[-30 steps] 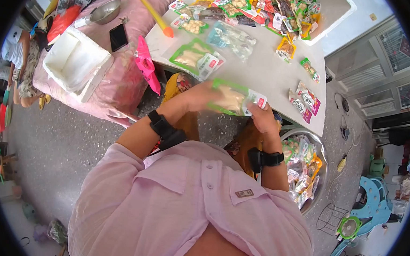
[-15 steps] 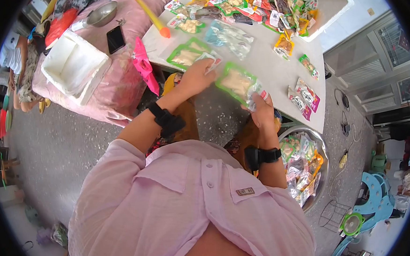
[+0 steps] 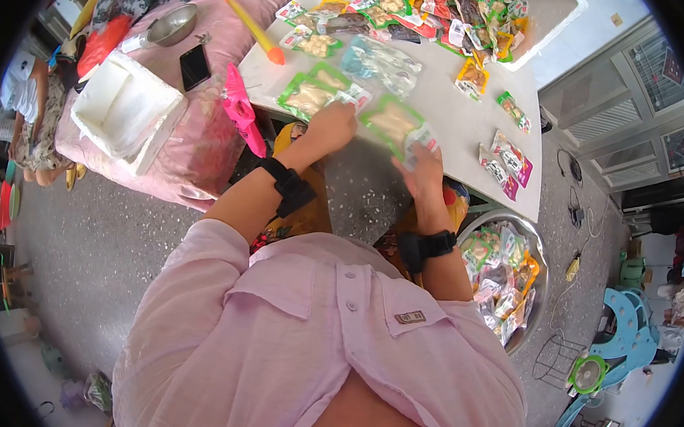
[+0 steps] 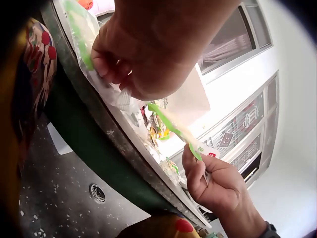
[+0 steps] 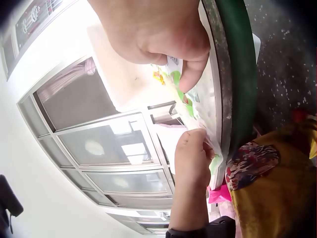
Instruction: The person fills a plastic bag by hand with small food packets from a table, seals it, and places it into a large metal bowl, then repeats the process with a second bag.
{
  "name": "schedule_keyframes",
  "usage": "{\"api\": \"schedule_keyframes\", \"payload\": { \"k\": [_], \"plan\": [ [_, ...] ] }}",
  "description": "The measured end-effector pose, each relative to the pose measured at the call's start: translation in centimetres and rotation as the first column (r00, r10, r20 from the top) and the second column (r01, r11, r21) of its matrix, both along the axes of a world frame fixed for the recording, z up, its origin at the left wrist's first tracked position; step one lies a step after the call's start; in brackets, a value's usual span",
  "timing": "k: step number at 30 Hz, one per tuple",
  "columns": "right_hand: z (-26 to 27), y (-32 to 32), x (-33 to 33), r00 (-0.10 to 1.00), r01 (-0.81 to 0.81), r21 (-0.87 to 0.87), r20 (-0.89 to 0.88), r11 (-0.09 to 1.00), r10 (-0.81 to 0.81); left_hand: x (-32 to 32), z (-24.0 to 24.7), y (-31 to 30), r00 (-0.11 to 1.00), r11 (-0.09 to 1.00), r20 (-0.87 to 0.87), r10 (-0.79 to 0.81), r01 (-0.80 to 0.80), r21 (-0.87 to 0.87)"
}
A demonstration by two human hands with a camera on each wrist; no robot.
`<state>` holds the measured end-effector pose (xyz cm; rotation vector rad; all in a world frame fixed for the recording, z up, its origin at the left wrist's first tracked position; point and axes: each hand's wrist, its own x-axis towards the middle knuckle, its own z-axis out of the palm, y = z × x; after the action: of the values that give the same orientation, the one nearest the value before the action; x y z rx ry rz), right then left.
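My right hand (image 3: 422, 173) pinches one end of a green-edged, clear food packet (image 3: 391, 120) with pale contents, held over the table's near edge. In the left wrist view this packet is tilted, seen nearly edge-on above the right hand (image 4: 213, 183). My left hand (image 3: 332, 126), fingers curled, pinches the near end of similar green-edged packets (image 3: 307, 96) lying overlapped on the table. The right wrist view has the left hand (image 5: 193, 153) at those packets, beyond the right hand (image 5: 173, 42). Just behind lies a bluish clear packet (image 3: 384, 66).
A white table (image 3: 446, 121) carries a heap of colourful packets (image 3: 470, 10) by a white foam box (image 3: 565, 12). Several loose packets lie at right. A metal basin (image 3: 546, 279) of packets stands below right. On the pink-covered surface (image 3: 198, 171) at left are another foam box (image 3: 128, 109) and a phone (image 3: 194, 67).
My left hand has left the packet in my right hand and moved left to the packets on the table. The right hand's packet has shifted slightly left and away from me.
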<state>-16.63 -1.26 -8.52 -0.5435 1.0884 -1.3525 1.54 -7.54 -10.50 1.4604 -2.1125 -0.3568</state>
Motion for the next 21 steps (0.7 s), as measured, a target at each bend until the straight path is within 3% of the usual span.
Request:
{"api": "schedule_keyframes", "payload": {
  "k": [4, 7, 16, 19, 21],
  "plan": [
    [-0.3, -0.5, 0.8, 0.997, -0.074, 0.009, 0.000, 0.997, 0.074, 0.4, -0.5, -0.2, 0.991, 0.993, -0.123, -0.058, 0.044, -0.114],
    [-0.3, -1.2, 1.0, 0.986, -0.164, 0.043, -0.026, 0.986, 0.165, 0.1, 1.5, 1.2, 0.990, 0.997, -0.138, -0.011, 0.001, -0.072],
    [-0.9, -4.8, 4.9, 0.960, -0.147, -0.100, 0.227, 0.984, 0.167, -0.6, 2.9, 2.0, 0.994, 0.990, 0.104, -0.027, 0.041, -0.138],
    [-0.2, -5.0, 5.4, 0.935, -0.340, -0.069, 0.081, 0.938, 0.345, -0.5, 3.2, 2.4, 0.999, 0.977, 0.037, -0.037, 0.044, -0.207],
    [2.2, -4.1, 5.2, 0.856, -0.452, 0.134, -0.211, 0.882, 0.471, -0.1, 3.8, 2.8, 0.996, 0.974, 0.077, -0.037, 0.053, -0.219]
  ]
}}
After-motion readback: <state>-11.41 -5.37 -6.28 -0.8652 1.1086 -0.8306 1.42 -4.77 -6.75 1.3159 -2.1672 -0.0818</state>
